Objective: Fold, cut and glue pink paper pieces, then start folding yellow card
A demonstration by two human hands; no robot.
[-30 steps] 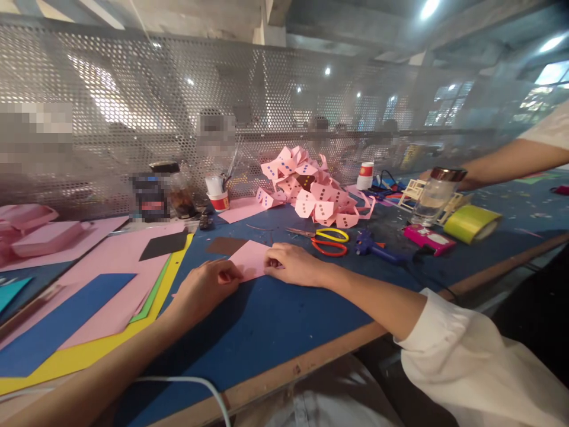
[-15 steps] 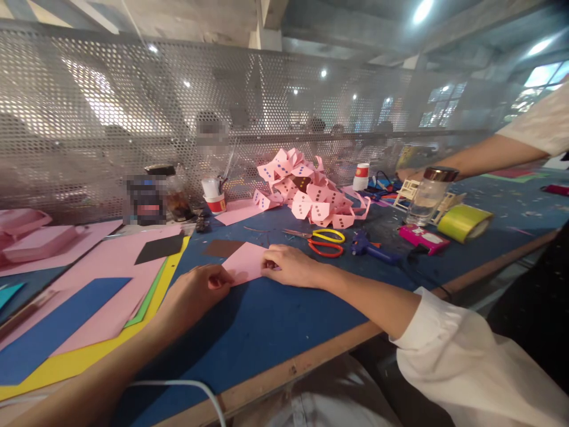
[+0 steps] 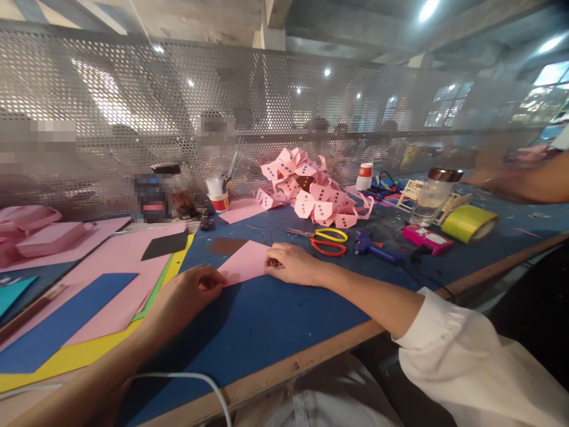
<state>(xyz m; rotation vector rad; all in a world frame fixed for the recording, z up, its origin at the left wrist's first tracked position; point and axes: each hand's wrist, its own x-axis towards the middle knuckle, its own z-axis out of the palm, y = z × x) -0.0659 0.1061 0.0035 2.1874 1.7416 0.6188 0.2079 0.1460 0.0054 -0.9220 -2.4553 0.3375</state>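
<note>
Head view | left hand, right hand pinch pink sheet ends | likely steadying it | toward table front edge

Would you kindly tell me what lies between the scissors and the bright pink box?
The blue glue gun lies between the scissors and the bright pink box, as the head view shows.

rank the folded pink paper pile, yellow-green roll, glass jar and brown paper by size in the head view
Largest: folded pink paper pile
Middle: yellow-green roll and glass jar, too alike to rank
Smallest: brown paper
</note>
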